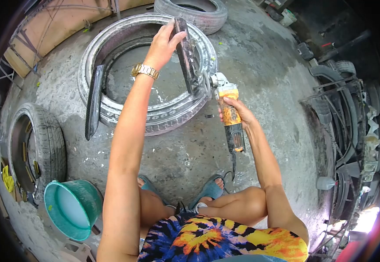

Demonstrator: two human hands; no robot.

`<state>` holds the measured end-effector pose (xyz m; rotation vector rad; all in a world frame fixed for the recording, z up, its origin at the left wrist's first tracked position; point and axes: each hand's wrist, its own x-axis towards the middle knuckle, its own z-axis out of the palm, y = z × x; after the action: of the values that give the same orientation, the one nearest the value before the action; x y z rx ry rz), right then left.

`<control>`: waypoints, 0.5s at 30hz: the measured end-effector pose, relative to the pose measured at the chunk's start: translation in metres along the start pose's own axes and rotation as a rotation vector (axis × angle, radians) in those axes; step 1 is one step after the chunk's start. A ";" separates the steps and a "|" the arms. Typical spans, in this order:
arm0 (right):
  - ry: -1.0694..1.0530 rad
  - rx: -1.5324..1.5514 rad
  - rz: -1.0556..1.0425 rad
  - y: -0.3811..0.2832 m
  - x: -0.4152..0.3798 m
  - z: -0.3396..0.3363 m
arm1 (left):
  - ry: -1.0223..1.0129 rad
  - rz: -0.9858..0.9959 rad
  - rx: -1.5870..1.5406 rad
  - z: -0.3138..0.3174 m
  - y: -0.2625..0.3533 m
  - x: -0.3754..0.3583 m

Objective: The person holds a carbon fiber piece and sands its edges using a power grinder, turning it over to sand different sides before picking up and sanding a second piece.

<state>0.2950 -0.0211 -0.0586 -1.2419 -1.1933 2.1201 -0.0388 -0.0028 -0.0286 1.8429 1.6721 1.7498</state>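
Note:
My left hand (162, 47), with a metal-band watch at its wrist, grips the upper end of a long, dark plastic-looking piece (186, 63). That piece stretches across the right side of a tire (164, 115) lying flat on the floor. In my right hand (241, 112) is a yellow and black angle grinder (231, 91), its fingers wrapped round the body. The grinder's disc (207, 84) sits right at the lower edge of the dark piece. A second long piece (95, 102), black with a fine pattern, leans over the tire's left rim.
Another tire (198, 15) lies behind the first. At left, a tire (54, 148) stands near a green bucket (95, 198) of cloudy liquid. The grinder's cord (233, 163) runs down by my sandalled feet. Tires fill a rack (345, 109) on the right.

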 end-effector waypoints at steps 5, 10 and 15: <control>0.110 -0.217 -0.139 -0.004 0.005 0.003 | -0.115 -0.197 -0.368 -0.008 -0.010 -0.003; 0.165 -0.243 -0.243 -0.005 0.007 0.013 | -0.172 -0.318 -0.453 -0.024 0.005 -0.008; 0.238 -0.434 -0.469 -0.003 0.013 0.028 | -0.136 -0.322 -0.497 -0.022 0.005 -0.008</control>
<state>0.2639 -0.0233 -0.0560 -1.1902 -1.6899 1.3824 -0.0501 -0.0231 -0.0235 1.3549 1.2488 1.6641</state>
